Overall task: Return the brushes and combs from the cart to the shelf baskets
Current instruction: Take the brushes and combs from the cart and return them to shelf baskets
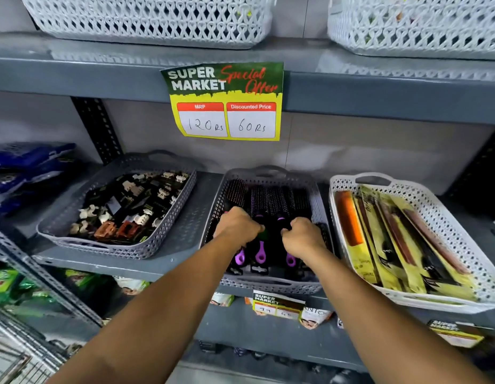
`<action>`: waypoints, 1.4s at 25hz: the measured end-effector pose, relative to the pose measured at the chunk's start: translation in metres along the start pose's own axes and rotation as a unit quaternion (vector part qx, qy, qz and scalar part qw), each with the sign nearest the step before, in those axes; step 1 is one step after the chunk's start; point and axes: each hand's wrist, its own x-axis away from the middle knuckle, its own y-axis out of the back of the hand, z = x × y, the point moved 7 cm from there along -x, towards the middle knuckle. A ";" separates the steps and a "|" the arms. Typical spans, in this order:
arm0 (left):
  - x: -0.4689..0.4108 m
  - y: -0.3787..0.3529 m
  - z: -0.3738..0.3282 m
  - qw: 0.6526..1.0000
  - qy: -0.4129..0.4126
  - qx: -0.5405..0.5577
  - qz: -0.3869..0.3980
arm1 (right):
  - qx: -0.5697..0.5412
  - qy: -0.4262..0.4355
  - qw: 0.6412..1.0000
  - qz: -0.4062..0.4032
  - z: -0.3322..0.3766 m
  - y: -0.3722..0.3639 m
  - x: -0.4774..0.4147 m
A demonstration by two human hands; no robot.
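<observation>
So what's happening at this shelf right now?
A person is stocking a shop shelf. Both hands, the left hand and the right hand, reach into the middle grey basket and are closed around black brushes with purple handles, arranging them side by side. The grey basket to the left holds hair clips, and the white basket on the right holds packaged combs.

A green-and-yellow paper price sign (226, 101) hangs from the edge of the grey metal upper shelf (379, 91). It reads "SUPER MARKET", "Special Offer", "MRP 120 Rs" and "Discounted Price 60 Rs". A smaller sign of the same kind (276, 304) on the lower shelf edge reads "SUPER MARKET"; its handwritten numbers are too small to read.
</observation>
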 end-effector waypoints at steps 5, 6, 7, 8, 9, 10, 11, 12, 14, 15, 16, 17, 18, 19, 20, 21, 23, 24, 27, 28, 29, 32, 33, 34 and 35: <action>0.013 0.006 -0.006 0.993 -0.036 -0.091 -0.065 | 0.096 -0.016 0.995 -0.025 0.000 0.006 0.009; 0.016 0.007 -0.006 0.992 -0.045 -0.096 -0.068 | 0.095 -0.014 0.995 -0.037 0.001 0.009 0.013; 0.020 0.007 -0.005 0.991 -0.058 -0.101 -0.071 | 0.092 -0.004 0.994 -0.052 0.004 0.013 0.018; 0.023 0.007 -0.004 0.989 -0.073 -0.107 -0.075 | 0.090 0.014 0.993 -0.071 0.009 0.016 0.023; 0.028 0.010 -0.003 0.986 -0.092 -0.113 -0.087 | 0.090 0.037 0.991 -0.089 0.016 0.020 0.029; 0.036 0.015 -0.002 0.981 -0.112 -0.121 -0.106 | 0.093 0.066 0.988 -0.106 0.025 0.023 0.035; 0.045 0.023 0.000 0.973 -0.137 -0.129 -0.133 | 0.098 0.096 0.983 -0.120 0.035 0.024 0.041; 0.055 0.034 0.002 0.963 -0.162 -0.138 -0.166 | 0.101 0.127 0.978 -0.131 0.047 0.024 0.048; 0.074 0.062 0.009 0.933 -0.200 -0.177 -0.242 | 0.096 0.189 0.966 -0.150 0.076 0.018 0.060; 0.082 0.078 0.019 0.918 -0.203 -0.198 -0.276 | 0.094 0.222 0.958 -0.154 0.093 0.011 0.068; 0.091 0.095 0.036 0.908 -0.194 -0.208 -0.307 | 0.093 0.255 0.950 -0.152 0.112 -0.001 0.079; 0.100 0.113 0.056 0.901 -0.180 -0.208 -0.336 | 0.093 0.288 0.942 -0.146 0.129 -0.014 0.091; 0.108 0.130 0.077 0.897 -0.161 -0.201 -0.360 | 0.094 0.318 0.934 -0.135 0.145 -0.028 0.102; 0.119 0.148 0.106 0.895 -0.135 -0.194 -0.379 | 0.094 0.349 0.925 -0.120 0.163 -0.048 0.117; 0.127 0.160 0.125 0.894 -0.116 -0.194 -0.388 | 0.092 0.369 0.919 -0.108 0.175 -0.062 0.126; 0.136 0.172 0.151 0.892 -0.088 -0.202 -0.396 | 0.086 0.388 0.913 -0.089 0.188 -0.080 0.140; 0.158 0.197 0.213 0.886 -0.014 -0.214 -0.411 | 0.072 0.431 0.899 -0.034 0.215 -0.125 0.174; 0.171 0.208 0.248 0.884 0.024 -0.204 -0.419 | 0.071 0.451 0.890 -0.004 0.228 -0.148 0.193; 0.210 0.223 0.342 0.876 0.116 -0.167 -0.438 | 0.086 0.495 0.862 0.064 0.256 -0.213 0.242; 0.223 0.223 0.373 0.871 0.151 -0.159 -0.439 | 0.092 0.504 0.855 0.086 0.263 -0.236 0.258; 0.233 0.222 0.400 0.869 0.188 -0.144 -0.434 | 0.094 0.508 0.850 0.102 0.269 -0.254 0.269; 0.258 0.210 0.485 0.862 0.293 -0.084 -0.404 | 0.101 0.519 0.830 0.175 0.281 -0.317 0.303; 0.261 0.202 0.505 0.862 0.310 -0.062 -0.397 | 0.107 0.512 0.825 0.212 0.280 -0.338 0.310; 0.261 0.195 0.524 0.863 0.323 -0.031 -0.387 | 0.114 0.492 0.824 0.257 0.278 -0.359 0.315; 0.258 0.186 0.542 0.865 0.333 0.006 -0.375 | 0.122 0.463 0.823 0.304 0.273 -0.383 0.318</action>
